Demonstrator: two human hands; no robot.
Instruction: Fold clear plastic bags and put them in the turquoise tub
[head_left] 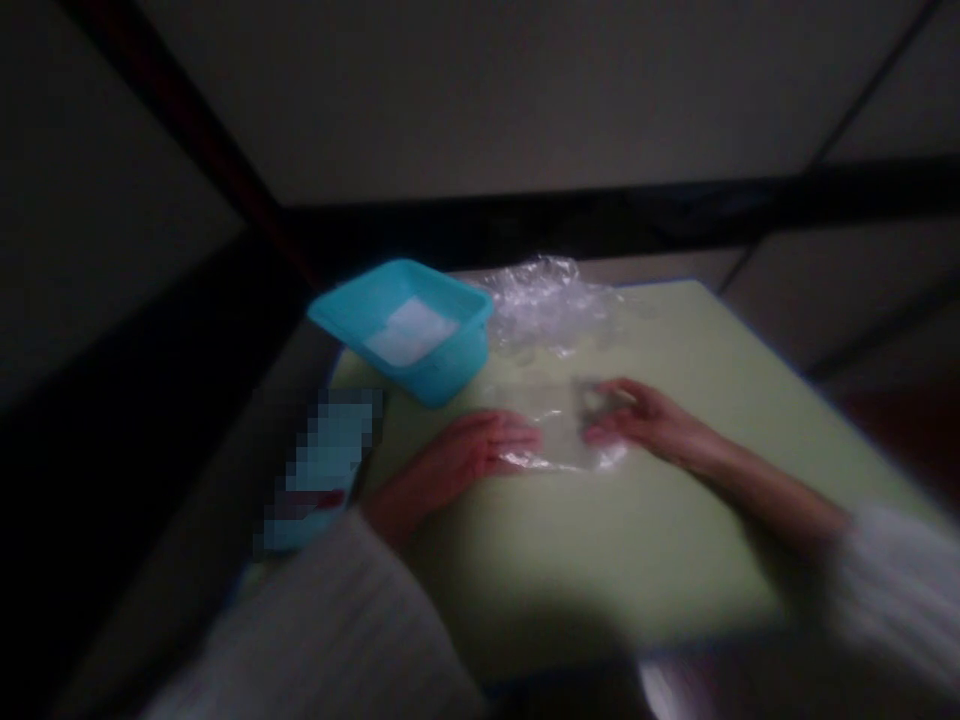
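A clear plastic bag (559, 430) lies flat on the pale green table (637, 530), with a small grey item inside it that I cannot make out. My left hand (472, 455) rests flat on the bag's left edge, fingers stretched out. My right hand (645, 418) is at the bag's right side, its fingertips curled and touching the plastic by the grey item. Both sleeves are white knit. The picture is dim and blurred.
A turquoise plastic tub (409, 325) with something white inside stands at the table's far left corner. A heap of crumpled clear plastic (551, 305) lies behind the bag. A light blue object (315, 470), partly pixelated, sits at the left edge. Dark floor and beams surround the table.
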